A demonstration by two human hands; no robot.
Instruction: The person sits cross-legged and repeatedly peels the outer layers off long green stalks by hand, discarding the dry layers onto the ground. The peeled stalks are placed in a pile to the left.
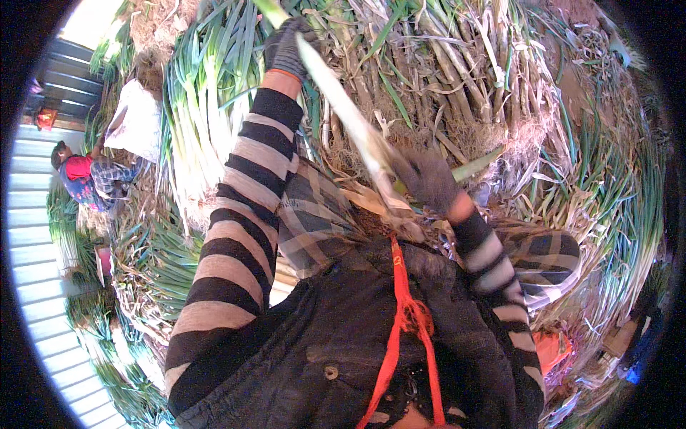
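A long green onion stalk (343,102) slants across the middle, its white lower end pointing down towards my lap. My left hand (289,48), in a dark knit glove, is closed around its upper part, where white turns to green. Beside the root end (399,206) is my right hand (429,179), also gloved and blurred by motion. A green leaf strip (479,163) sticks out past the right hand; whether the fingers grip it is unclear. Loose husks and dry leaves (370,201) lie just below the stalk, over my lap.
Unpeeled onions with dry leaves and roots (455,69) are heaped ahead. Cleaner white-stemmed onions (203,118) lie to the left. More green onions (616,214) line the right. A person (86,174) sits far left near a white sack (136,120), by a corrugated wall (37,257).
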